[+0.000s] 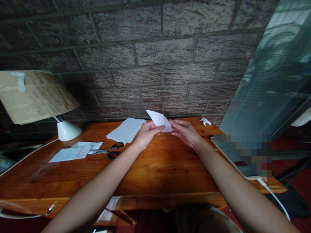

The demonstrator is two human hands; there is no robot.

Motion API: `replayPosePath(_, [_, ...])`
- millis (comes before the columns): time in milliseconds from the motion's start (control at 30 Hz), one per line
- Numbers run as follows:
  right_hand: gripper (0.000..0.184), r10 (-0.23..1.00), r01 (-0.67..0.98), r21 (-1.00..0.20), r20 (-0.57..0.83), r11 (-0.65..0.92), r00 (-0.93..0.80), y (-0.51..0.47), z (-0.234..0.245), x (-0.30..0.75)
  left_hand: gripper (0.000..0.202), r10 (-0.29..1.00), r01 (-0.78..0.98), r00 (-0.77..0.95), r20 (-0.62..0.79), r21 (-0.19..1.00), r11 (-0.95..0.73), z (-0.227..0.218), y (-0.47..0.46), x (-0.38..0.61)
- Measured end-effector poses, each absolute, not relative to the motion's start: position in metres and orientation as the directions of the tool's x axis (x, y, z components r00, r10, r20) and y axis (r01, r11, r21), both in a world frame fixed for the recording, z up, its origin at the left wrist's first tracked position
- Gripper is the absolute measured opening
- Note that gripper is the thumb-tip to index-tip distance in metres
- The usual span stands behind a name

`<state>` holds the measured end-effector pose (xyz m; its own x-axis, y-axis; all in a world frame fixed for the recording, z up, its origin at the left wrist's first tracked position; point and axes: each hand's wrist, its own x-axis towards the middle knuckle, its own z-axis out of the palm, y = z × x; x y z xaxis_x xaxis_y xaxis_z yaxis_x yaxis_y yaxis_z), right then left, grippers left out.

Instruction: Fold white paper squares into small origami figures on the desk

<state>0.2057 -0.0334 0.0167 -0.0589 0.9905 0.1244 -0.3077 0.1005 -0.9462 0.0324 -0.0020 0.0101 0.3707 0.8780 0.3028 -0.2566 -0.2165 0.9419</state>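
A folded piece of white paper (159, 120), pointed at its upper left, is held up above the wooden table (167, 171). My left hand (148, 132) pinches its lower edge, thumb in front and fingers behind. At the paper's right corner, my right hand (184, 131) has its thumb and fingertips close together. Whether those fingertips grip the corner or only touch it is hard to make out. Behind my left hand lies a stack of white paper sheets (125, 129). Scissors (114, 150) with black handles rest left of my left forearm.
Cut paper pieces (70, 154) lie by the scissors' blades. A lamp (68, 131) with a newsprint shade stands at the left. A small folded paper shape (206, 121) sits at the back right. Near the right edge is a tablet (233, 158) with a white cable (274, 194).
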Motion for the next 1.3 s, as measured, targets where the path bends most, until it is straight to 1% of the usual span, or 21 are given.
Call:
replayPosePath(133, [0.027,0.985,-0.254,-0.956,0.163,0.145,-0.051,-0.034,0.016,0.204,0.022,0.872,-0.232,0.376,0.315,0.943,-0.24,0.011,-0.003,0.031])
replayPosePath(267, [0.027,0.982,-0.188,-0.966,0.185,0.175,-0.035,-0.034,0.017,0.204,0.024,0.87,-0.234,0.386,0.307,0.945,-0.229,0.012,-0.003,0.031])
replayPosePath(467, [0.026,0.979,-0.147,-0.97,0.199,0.192,-0.038,-0.035,0.02,0.206,0.026,0.876,-0.248,0.382,0.293,0.946,-0.209,0.012,-0.006,0.033])
replayPosePath(567, [0.026,0.974,-0.116,-0.97,0.219,0.213,-0.047,-0.036,0.018,0.205,0.025,0.888,-0.24,0.353,0.295,0.946,-0.219,0.012,-0.008,0.035])
replayPosePath(667, [0.028,0.972,-0.099,-0.969,0.231,0.226,-0.044,-0.036,0.017,0.204,0.029,0.9,-0.243,0.33,0.284,0.947,-0.21,0.011,-0.007,0.036])
replayPosePath(767, [0.034,0.971,-0.098,-0.968,0.236,0.233,-0.022,-0.037,0.018,0.201,0.034,0.941,-0.295,0.24,0.237,0.942,-0.161,0.009,-0.003,0.035])
replayPosePath(867, [0.04,0.964,-0.075,-0.968,0.248,0.241,-0.098,-0.038,0.016,0.194,0.035,0.967,-0.359,0.152,0.204,0.923,-0.138,0.005,0.002,0.035])
replayPosePath(933, [0.043,0.953,-0.041,-0.966,0.26,0.257,-0.158,-0.038,0.013,0.19,0.034,0.97,-0.387,0.142,0.198,0.913,-0.13,0.002,0.005,0.036])
replayPosePath(967, [0.042,0.951,-0.025,-0.964,0.264,0.263,-0.159,-0.037,0.011,0.188,0.033,0.97,-0.388,0.146,0.196,0.913,-0.126,0.0,0.005,0.037])
replayPosePath(1067, [0.033,0.957,0.005,-0.958,0.288,0.288,-0.038,-0.032,0.005,0.189,0.03,0.97,-0.335,0.147,0.193,0.933,-0.135,-0.003,0.004,0.039])
replayPosePath(1167, [0.031,0.929,0.058,-0.932,0.362,0.359,0.081,-0.026,0.003,0.198,0.029,0.951,-0.193,0.168,0.261,0.954,-0.228,-0.001,-0.002,0.04])
replayPosePath(1233, [0.032,0.903,0.106,-0.911,0.41,0.399,0.124,-0.024,0.004,0.205,0.029,0.916,-0.101,0.257,0.307,0.951,-0.291,0.004,-0.009,0.039])
replayPosePath(1300, [0.031,0.883,0.166,-0.894,0.441,0.417,0.161,-0.022,0.004,0.211,0.031,0.865,-0.096,0.388,0.319,0.947,-0.306,0.012,-0.015,0.037])
